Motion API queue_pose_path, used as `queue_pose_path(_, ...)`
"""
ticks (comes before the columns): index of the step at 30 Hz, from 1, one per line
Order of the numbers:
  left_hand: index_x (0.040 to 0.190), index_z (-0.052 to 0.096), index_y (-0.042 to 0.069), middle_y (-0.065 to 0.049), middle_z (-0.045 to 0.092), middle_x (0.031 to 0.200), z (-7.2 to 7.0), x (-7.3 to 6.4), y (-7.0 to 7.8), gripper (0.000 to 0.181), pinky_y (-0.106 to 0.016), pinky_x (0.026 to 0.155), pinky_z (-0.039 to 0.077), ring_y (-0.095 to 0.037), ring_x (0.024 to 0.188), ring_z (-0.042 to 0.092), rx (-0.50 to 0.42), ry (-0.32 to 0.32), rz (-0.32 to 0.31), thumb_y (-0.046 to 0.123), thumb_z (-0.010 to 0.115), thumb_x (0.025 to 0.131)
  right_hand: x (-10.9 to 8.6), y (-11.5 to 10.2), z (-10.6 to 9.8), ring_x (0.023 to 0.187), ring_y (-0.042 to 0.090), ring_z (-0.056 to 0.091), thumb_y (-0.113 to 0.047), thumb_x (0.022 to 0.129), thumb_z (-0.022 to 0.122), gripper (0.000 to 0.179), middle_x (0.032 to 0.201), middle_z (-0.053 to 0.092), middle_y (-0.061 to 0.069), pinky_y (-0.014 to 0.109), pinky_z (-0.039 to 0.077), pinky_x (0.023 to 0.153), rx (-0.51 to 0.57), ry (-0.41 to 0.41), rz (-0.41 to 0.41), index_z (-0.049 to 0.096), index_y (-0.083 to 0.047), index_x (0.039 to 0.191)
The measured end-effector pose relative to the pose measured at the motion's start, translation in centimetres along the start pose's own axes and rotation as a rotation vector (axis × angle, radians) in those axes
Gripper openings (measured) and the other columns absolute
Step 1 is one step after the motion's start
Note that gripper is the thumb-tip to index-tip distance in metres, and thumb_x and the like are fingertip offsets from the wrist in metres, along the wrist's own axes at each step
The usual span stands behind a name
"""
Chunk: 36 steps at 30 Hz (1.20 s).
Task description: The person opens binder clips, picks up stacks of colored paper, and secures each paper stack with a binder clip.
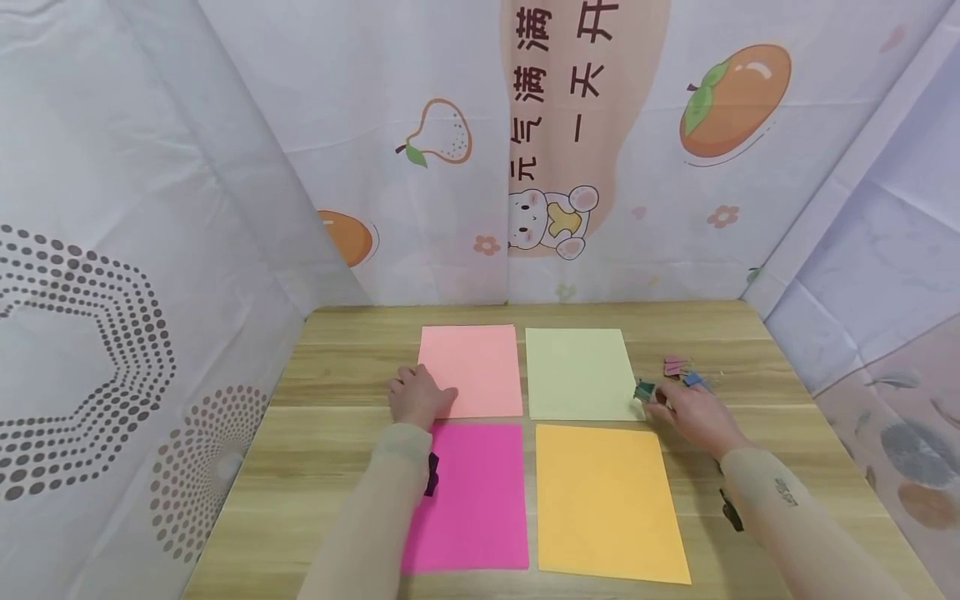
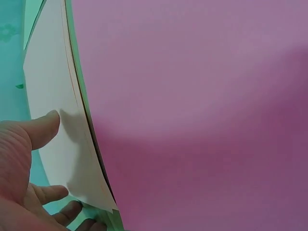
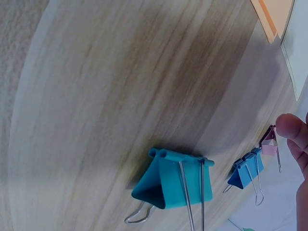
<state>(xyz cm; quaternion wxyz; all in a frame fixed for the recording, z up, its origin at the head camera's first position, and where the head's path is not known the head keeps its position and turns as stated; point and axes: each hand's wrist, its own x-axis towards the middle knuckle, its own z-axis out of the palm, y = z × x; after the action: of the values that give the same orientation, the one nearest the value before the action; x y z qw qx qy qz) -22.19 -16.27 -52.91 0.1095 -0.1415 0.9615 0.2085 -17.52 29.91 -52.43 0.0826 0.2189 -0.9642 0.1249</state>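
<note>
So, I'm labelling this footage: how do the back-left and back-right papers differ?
The back-left paper is salmon pink; the back-right paper is pale green. The left hand is at the back-left paper's left edge, while the right hand, pinching a green clip, is at the back-right paper's right edge. Both are roughly rectangular and lie on the wooden table.

Wood-grain tabletop (image 1: pixel 330 375), pale brown, its bands running left to right, is bounded by a back sheet (image 1: pixel 360 50), a left sheet (image 1: pixel 60 150) and a right sheet (image 1: pixel 885 250), with creases visible. The back sheet, white, carries orange fruits (image 1: pixel 738 100), a pear outline (image 1: pixel 450 129), small pink flowers (image 1: pixel 722 217) and a peach panel (image 1: pixel 637 50) bearing brown characters (image 1: pixel 529 92) and a cartoon bear (image 1: pixel 528 218) lying sideways. The left sheet shows grey-brown dot patterns (image 1: pixel 138 333), the right sheet rounded grey and brown patches (image 1: pixel 921 454) low down; light is soft.
</note>
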Motion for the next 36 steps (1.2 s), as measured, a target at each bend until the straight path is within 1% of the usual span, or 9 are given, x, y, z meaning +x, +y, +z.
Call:
queue_pose_path(4,0.148,0.04,-0.004,-0.032,0.033,0.145,0.2,-0.2,0.4,0.097,-0.063,0.111,0.03,-0.052,0.129,0.034,0.024,-0.004,-0.009,0.062,0.069,0.084,0.0,0.0,0.1,0.06,0.009,0.04,-0.026,0.091,0.077,0.022,0.07,0.054,-0.011,0.031,0.042,0.06,-0.002,0.012,-0.006,0.058,-0.014,0.091)
queue_pose_path(7,0.147,0.04,-0.004,-0.03,0.035,0.141,0.3,-0.3,0.6,0.101,-0.061,0.11,0.031,-0.05,0.126,0.035,0.039,-0.005,-0.026,0.065,0.072,0.082,0.1,-0.1,0.2,0.06,0.009,0.04,-0.027,0.091,0.077,0.023,0.069,0.054,-0.011,0.032,0.042,0.061,-0.003,0.017,-0.011,0.058,-0.014,0.091)
queue_pose_path(12,0.142,0.043,-0.005,-0.027,0.038,0.13,0.3,-0.3,1.1,0.097,-0.058,0.107,0.034,-0.046,0.121,0.037,0.028,0.012,-0.055,0.061,0.078,0.079,0.1,-0.1,0.2,0.06,0.008,0.041,-0.027,0.091,0.078,0.023,0.069,0.056,-0.011,0.033,0.043,0.063,-0.003,0.014,-0.012,0.058,-0.014,0.091)
queue_pose_path(16,0.139,0.044,-0.008,-0.027,0.039,0.125,0.3,-0.2,1.4,0.095,-0.056,0.106,0.036,-0.043,0.118,0.038,0.0,0.02,-0.071,0.055,0.081,0.079,0.1,0.0,0.3,0.059,0.007,0.04,-0.026,0.09,0.079,0.024,0.069,0.056,-0.011,0.031,0.043,0.06,-0.002,0.026,-0.023,0.058,-0.014,0.09)
queue_pose_path(22,0.139,0.042,-0.014,-0.028,0.039,0.125,0.4,0.1,1.7,0.1,-0.055,0.107,0.035,-0.042,0.118,0.038,-0.019,0.021,-0.09,0.054,0.083,0.077,0.2,0.2,0.4,0.057,0.003,0.039,-0.027,0.092,0.077,0.022,0.072,0.057,-0.011,0.027,0.044,0.056,0.029,0.016,-0.022,0.058,-0.014,0.091)
queue_pose_path(28,0.141,0.039,-0.013,-0.029,0.039,0.129,0.4,0.2,1.8,0.102,-0.056,0.108,0.034,-0.044,0.121,0.037,-0.042,0.008,-0.118,0.052,0.084,0.076,0.3,0.2,0.5,0.055,0.001,0.04,-0.027,0.094,0.075,0.021,0.073,0.059,-0.01,0.026,0.045,0.055,0.055,-0.009,-0.005,0.059,-0.013,0.093)
queue_pose_path(36,0.144,0.033,-0.013,-0.031,0.033,0.137,0.6,0.7,2.1,0.105,-0.058,0.111,0.031,-0.046,0.128,0.034,-0.076,0.0,-0.166,0.048,0.085,0.075,0.2,0.1,0.3,0.057,0.001,0.042,-0.025,0.092,0.077,0.021,0.076,0.063,-0.008,0.027,0.047,0.057,0.054,0.014,-0.021,0.06,-0.013,0.092)
